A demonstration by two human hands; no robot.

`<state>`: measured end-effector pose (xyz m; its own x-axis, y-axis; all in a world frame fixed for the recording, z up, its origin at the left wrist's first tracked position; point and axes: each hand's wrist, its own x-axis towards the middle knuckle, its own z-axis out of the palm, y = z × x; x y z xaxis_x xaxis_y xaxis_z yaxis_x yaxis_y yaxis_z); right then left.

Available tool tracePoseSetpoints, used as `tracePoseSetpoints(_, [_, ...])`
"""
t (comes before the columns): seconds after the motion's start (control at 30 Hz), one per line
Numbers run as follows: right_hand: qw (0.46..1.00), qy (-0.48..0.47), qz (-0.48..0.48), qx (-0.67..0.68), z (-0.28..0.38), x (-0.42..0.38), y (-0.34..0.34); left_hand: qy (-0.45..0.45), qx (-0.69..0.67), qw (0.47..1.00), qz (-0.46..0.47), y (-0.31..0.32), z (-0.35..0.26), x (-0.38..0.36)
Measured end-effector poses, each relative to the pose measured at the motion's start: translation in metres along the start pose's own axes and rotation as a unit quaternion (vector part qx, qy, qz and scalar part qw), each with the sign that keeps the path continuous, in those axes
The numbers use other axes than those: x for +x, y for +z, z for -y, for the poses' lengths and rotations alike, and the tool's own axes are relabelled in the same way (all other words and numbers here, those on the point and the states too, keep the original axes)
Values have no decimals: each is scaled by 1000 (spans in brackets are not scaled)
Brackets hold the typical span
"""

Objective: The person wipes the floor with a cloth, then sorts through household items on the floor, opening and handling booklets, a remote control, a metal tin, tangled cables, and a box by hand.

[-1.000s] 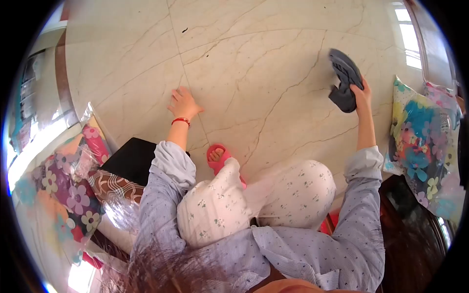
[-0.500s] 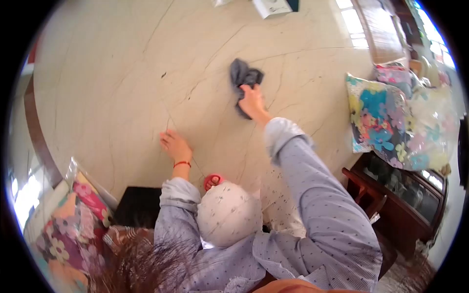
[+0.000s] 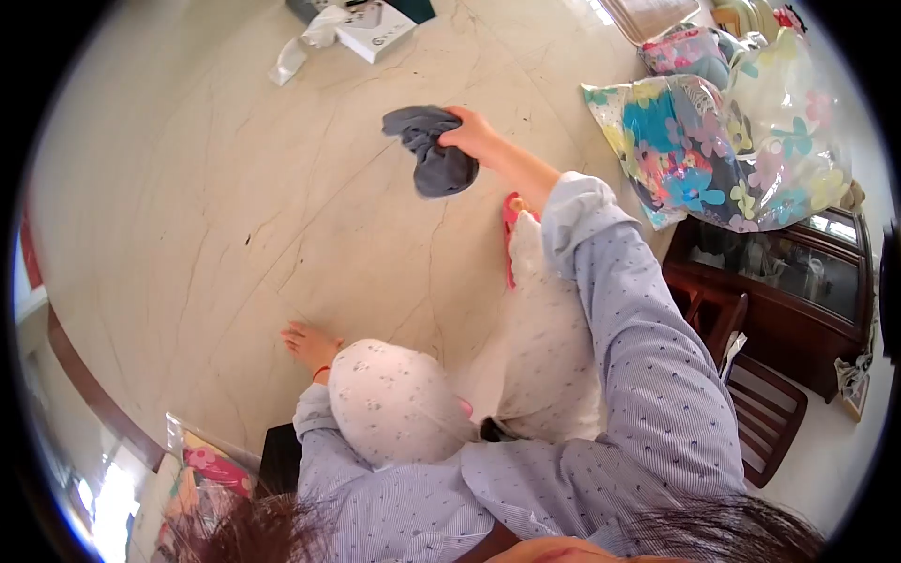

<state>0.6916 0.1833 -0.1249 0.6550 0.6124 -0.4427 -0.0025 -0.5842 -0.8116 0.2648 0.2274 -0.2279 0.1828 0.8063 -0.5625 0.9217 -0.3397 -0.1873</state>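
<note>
A crumpled dark grey cloth (image 3: 430, 155) is bunched over the marbled floor (image 3: 188, 169). My right hand (image 3: 467, 133) grips its upper right edge, fingers closed on the fabric, with the arm stretched out forward. My left hand (image 3: 313, 345) is low at the left, its fingers spread on the floor beside my knee, with a red band at the wrist and nothing in it.
A white box (image 3: 375, 32) and crumpled white plastic (image 3: 324, 26) lie at the top. Clear flowered bags (image 3: 694, 141) stand at the right, above a dark wooden cabinet (image 3: 770, 272). A slatted wooden chair (image 3: 765, 403) is at the lower right, a black object (image 3: 280, 460) at the lower left.
The view has shifted. My right hand and the cloth have moved away from my left hand, and the cloth is bunched differently. A foot in a red slipper now shows beside my right arm.
</note>
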Motion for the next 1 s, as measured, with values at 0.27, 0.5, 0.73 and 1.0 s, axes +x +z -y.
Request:
tracePoseSetpoints(0.27, [982,-40,-170,72,-91,-29,-177,4,26,997,68,-19,8,-2])
tracePoseSetpoints(0.5, [948,124,-289,-55,-257,-2,-289,-6,-25,985,170,-19,51,18])
tracePoseSetpoints(0.73, [899,192,-271,-287,-251,67,-249,-90,-30,977,193,-48,34,14])
tracePoseSetpoints(1.0, [888,-83,-143,-428,-119,97,-91,-53,-138,982,118,24,49,9])
